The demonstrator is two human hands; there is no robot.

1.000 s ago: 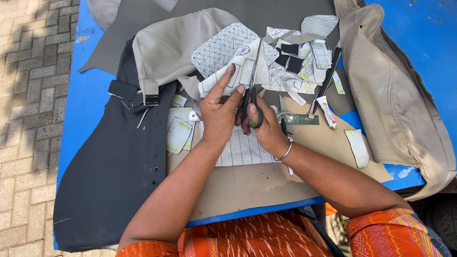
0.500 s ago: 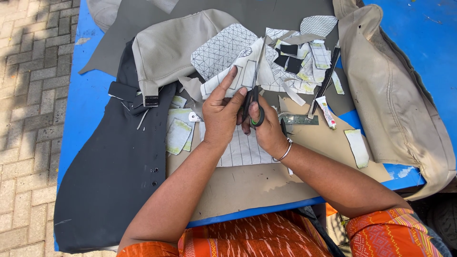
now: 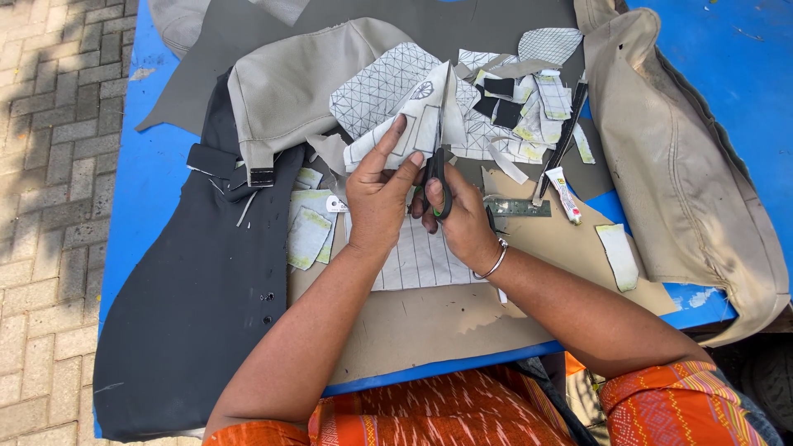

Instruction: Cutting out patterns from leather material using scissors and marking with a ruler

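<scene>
Nearest to me I see the two forearms coming up from the orange patterned clothing (image 3: 462,413) over the edge of the blue table (image 3: 149,173). The right hand (image 3: 462,219) is closed around the handles of the scissors (image 3: 440,177), fingers through the dark loops, a bangle (image 3: 494,263) on the wrist. The left hand (image 3: 378,198) is just beside it, and its thumb and fingers pinch a piece of white patterned paper (image 3: 425,124). This piece stands up just above both hands, and the blades go up into it between the two grips. Under the hands lies a lined white sheet (image 3: 417,260) on tan board (image 3: 429,322). To the left is black fabric (image 3: 198,297). Farther away are beige cover (image 3: 289,91), many cut scraps (image 3: 520,107), a small tube (image 3: 563,194) and a metal ruler (image 3: 516,207).
</scene>
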